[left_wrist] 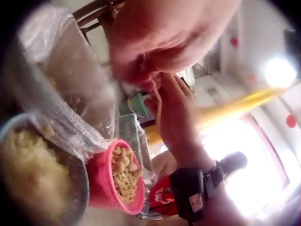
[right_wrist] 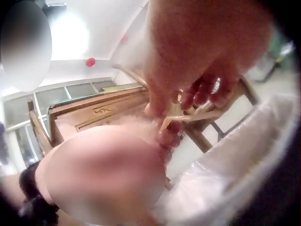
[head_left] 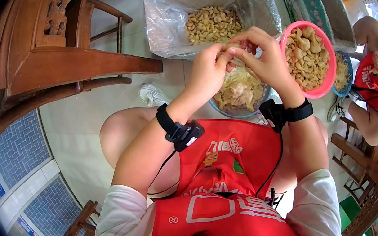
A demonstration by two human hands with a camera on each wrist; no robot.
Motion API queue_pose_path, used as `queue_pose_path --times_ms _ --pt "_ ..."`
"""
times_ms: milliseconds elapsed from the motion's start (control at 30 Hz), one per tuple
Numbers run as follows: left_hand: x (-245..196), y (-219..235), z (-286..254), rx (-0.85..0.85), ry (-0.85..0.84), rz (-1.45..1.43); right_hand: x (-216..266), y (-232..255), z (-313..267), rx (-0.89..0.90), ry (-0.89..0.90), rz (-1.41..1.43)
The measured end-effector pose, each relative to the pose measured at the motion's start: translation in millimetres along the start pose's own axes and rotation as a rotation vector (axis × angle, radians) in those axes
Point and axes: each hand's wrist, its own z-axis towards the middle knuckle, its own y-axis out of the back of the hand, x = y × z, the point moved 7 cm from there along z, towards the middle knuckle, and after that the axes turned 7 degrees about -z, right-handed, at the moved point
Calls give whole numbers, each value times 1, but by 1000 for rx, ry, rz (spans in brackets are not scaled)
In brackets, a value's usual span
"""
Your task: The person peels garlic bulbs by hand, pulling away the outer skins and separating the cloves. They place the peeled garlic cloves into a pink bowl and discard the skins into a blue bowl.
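My left hand (head_left: 207, 70) and right hand (head_left: 267, 60) meet fingertip to fingertip above a bowl (head_left: 221, 110) of papery garlic skins (head_left: 240, 92). Between them they pinch a garlic clove (head_left: 231, 46), mostly covered by the fingers. A thin pale strip of skin (right_wrist: 195, 116) stretches out from the fingertips in the right wrist view. Just right of the right hand is a pink tub (head_left: 332, 72) filled with unpeeled garlic cloves (head_left: 307, 62). Beyond both hands, a box lined with clear plastic (head_left: 165, 24) holds a heap of peeled cloves (head_left: 213, 24).
Carved wooden furniture (head_left: 84, 75) stands on the left. At the right sits another person in a red apron (head_left: 371, 77), beside a blue bowl (head_left: 340, 94) of skins. A wooden chair (head_left: 362, 164) is near the right edge. White shoes (head_left: 153, 95) rest on the tiled floor.
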Motion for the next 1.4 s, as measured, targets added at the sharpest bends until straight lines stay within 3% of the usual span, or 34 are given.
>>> queue_pose_path --times_ms 133,233,533,600,767,833,900,967,1000,1033,1100,1167,1267,1300,1333,1400 --pt "-3 3 -2 -9 30 189 -10 -7 -2 58 -86 47" --pt "-7 4 -2 -66 -65 187 -10 -8 -2 59 -78 30" --pt "-10 5 -3 -73 -21 305 -16 -13 -7 24 -118 111" --pt "-15 3 -6 -78 -63 318 -34 -16 -11 -2 -354 240" --pt "-24 -6 -11 -38 -127 157 -36 -26 -9 132 -361 429" --pt "-17 -3 -7 -34 -98 163 -46 -31 -12 129 -455 491" --pt "-9 1 -4 -27 -60 200 -62 -28 -12 46 -437 426" --pt "-3 4 -4 -19 -23 239 -84 -7 -17 -165 -558 218" --pt "-7 1 -5 40 -43 438 -84 5 -17 -184 -537 55" --pt "-8 -3 -7 100 -63 637 -87 10 -19 -184 -536 55" --pt "-2 -5 -13 122 -103 782 -92 16 -23 11 -583 -562" --pt "7 -9 -17 153 -147 923 -103 8 -28 100 -649 -540" --pt "16 -22 -14 244 -162 942 -94 0 -19 -97 -470 53" --pt "13 -24 -13 243 -150 772 -87 1 -15 -200 -453 271" --pt "12 -27 -12 248 -133 601 -88 5 -15 -188 -463 154" --pt "14 -38 -14 318 -145 634 -81 18 -20 -161 -550 -25"
